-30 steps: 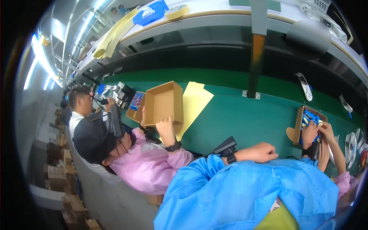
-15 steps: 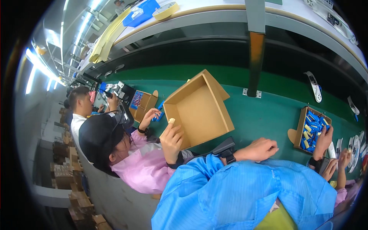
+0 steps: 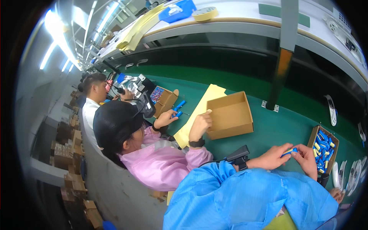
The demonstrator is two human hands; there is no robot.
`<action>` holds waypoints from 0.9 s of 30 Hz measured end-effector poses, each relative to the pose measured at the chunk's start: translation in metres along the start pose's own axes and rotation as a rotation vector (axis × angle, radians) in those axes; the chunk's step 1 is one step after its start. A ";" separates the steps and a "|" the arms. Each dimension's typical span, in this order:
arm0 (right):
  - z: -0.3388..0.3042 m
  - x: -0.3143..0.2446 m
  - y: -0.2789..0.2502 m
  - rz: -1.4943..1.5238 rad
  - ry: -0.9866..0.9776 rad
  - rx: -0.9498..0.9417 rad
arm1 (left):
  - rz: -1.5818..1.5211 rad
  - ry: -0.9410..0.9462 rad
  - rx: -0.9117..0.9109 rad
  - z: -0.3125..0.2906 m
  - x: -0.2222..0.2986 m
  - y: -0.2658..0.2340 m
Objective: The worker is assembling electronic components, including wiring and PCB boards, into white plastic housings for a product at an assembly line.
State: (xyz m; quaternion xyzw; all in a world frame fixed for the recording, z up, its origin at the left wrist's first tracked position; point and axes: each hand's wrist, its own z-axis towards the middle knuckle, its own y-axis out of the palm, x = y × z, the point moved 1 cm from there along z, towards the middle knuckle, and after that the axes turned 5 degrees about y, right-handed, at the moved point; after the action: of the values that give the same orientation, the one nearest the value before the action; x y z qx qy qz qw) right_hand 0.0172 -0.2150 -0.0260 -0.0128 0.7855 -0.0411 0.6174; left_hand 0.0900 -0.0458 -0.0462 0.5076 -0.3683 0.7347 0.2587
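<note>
Pinching a small blue-and-yellow piece (image 3: 289, 152) between the fingers of the left hand (image 3: 269, 157) and those of the right hand (image 3: 306, 158), above the green desk (image 3: 268, 130), just left of an open box (image 3: 314, 136) of similar pieces (image 3: 325, 148). Could slip free if squeezed unevenly, judging by the rounded body, and roll across the desk. Could also bump the box with the right hand, so near it, or brush the curved white parts (image 3: 335, 174) farther right.
</note>
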 end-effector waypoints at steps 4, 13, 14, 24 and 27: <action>-0.001 -0.013 0.001 -0.119 0.043 0.071 | -0.218 -0.245 -0.110 -0.002 0.012 -0.008; -0.016 -0.014 -0.016 0.024 -0.136 0.255 | -0.333 -0.217 -0.036 -0.011 0.010 -0.002; -0.018 -0.013 -0.015 0.058 -0.148 0.291 | -0.427 -0.220 -0.043 -0.012 0.011 -0.001; -0.010 -0.026 0.017 0.081 -0.346 0.259 | -0.852 -0.185 -0.122 -0.001 0.020 -0.003; -0.008 -0.033 0.027 0.065 -0.338 0.193 | -0.878 -0.209 -0.187 -0.007 0.023 -0.009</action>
State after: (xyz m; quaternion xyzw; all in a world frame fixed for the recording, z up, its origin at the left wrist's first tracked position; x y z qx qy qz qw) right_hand 0.0183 -0.1850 0.0052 0.0653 0.6631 -0.0935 0.7398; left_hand 0.0849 -0.0351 -0.0239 0.6616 -0.2070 0.4639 0.5516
